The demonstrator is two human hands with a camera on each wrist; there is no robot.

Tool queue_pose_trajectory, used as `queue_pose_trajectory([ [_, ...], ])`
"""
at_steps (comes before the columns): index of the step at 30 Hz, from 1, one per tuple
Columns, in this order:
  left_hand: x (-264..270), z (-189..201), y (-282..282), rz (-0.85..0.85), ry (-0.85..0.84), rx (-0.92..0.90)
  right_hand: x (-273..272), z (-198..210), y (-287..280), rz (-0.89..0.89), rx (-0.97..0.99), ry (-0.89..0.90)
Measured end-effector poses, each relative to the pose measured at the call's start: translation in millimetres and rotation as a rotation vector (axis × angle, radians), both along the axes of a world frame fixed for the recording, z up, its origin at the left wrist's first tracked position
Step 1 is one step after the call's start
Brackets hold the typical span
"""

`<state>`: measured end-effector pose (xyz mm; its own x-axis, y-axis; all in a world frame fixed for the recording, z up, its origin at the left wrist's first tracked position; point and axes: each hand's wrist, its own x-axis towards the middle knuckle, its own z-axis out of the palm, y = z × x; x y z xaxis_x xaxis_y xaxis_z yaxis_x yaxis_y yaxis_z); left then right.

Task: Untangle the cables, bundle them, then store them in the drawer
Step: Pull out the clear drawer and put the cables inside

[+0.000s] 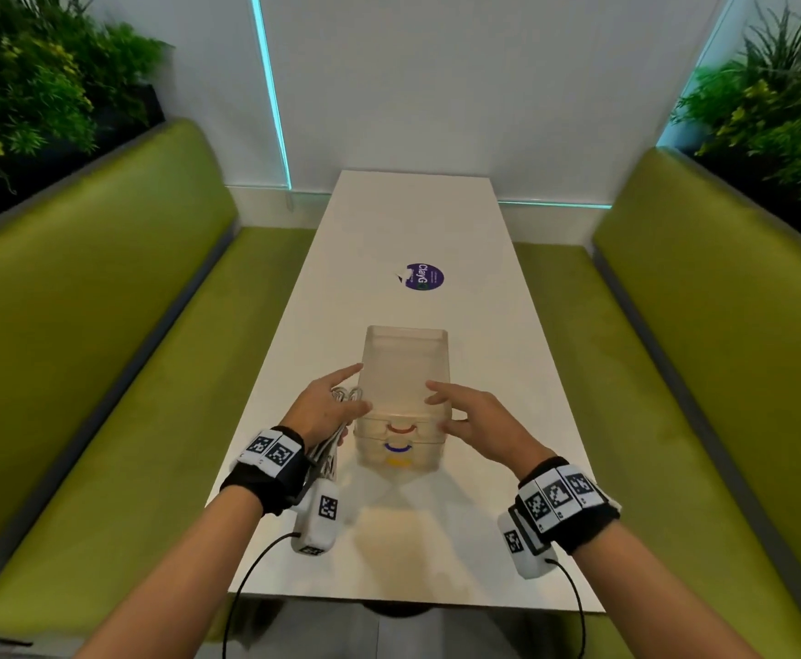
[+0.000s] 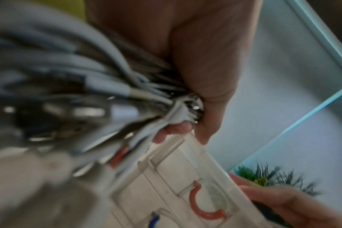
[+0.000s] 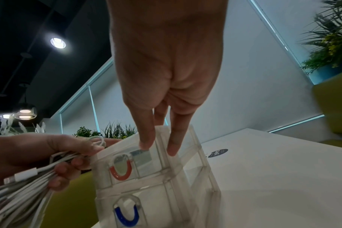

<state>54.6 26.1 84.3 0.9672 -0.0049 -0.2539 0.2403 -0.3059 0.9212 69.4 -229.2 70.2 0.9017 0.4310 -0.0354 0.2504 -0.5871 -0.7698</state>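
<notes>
Head view looks down from above; both wrist views closely share the drawer unit (image 3: pixel 156 177).

Left grip (image 1: pixel 329 406) curled tight; right grip (image 1: pixel 472 420) fingers straight.

A white table (image 1: pixel 508 373) carries two things — a clear drawer unit (image 1: pixel 403 368) and a purple sticker (image 1: pixel 424 276).

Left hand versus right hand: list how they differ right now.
The left hand curls its fingers round the white cable bundle; the right hand holds nothing. The left sits at the drawer unit's left side; the right lays straight fingers on its top. Both touch the unit and wear tagged wristbands.
</notes>
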Motion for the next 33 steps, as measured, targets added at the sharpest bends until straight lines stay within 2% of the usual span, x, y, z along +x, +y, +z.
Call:
queue_pose_trajectory([
  [3, -2.4, 2.3, -1.0, -0.045, -0.042, 0.076, -2.5, 0.7, 0.9, -0.01, -0.046, -0.019],
  [5, -3.2, 3.1, -2.1, -0.039, -0.041, 0.101, -15.3, 0.4, 5.7, -0.113, -0.114, -0.239],
  [7, -3.1, 3.2, -2.4, -0.033, -0.029, 0.105, -38.4, -6.2, 17.3, -0.223, -0.094, -0.469],
  [8, -3.0, 3.6, -2.3, -0.03, -0.02, 0.097, -51.2, -11.2, 25.3, -0.211, -0.123, -0.445],
  [11, -2.7, 4.0, -3.2, -0.028, 0.005, 0.068, -69.7, -40.3, 48.7, 0.027, -0.455, 0.052],
  [13, -2.7, 3.9, -4.3, -0.03, 0.015, 0.065, -63.0, -57.7, 57.4, 0.084, -0.58, 0.166],
  [17, -2.1, 4.5, -2.7, -0.023, 0.031, 0.054, -53.3, -71.6, 73.4, 0.046, -0.628, 0.137],
  [22, -3.0, 4.1, -3.3, -0.022, 0.033, 0.044, -57.5, -63.5, 75.0, 0.031, -0.604, 0.123],
  [27, -2.0, 5.7, -3.8, -0.021, 0.036, 0.045, -97.4, -53.7, 65.8, 0.227, -0.716, 0.202],
  [29, -3.2, 7.0, -4.2, -0.027, 0.034, 0.05, -108.5, -49.3, 63.8, 0.243, -0.663, 0.194],
  [33, -4.0, 8.5, -3.8, -0.027, 0.033, 0.042, -109.5, -42.6, 62.4, 0.126, -0.505, 0.068],
])
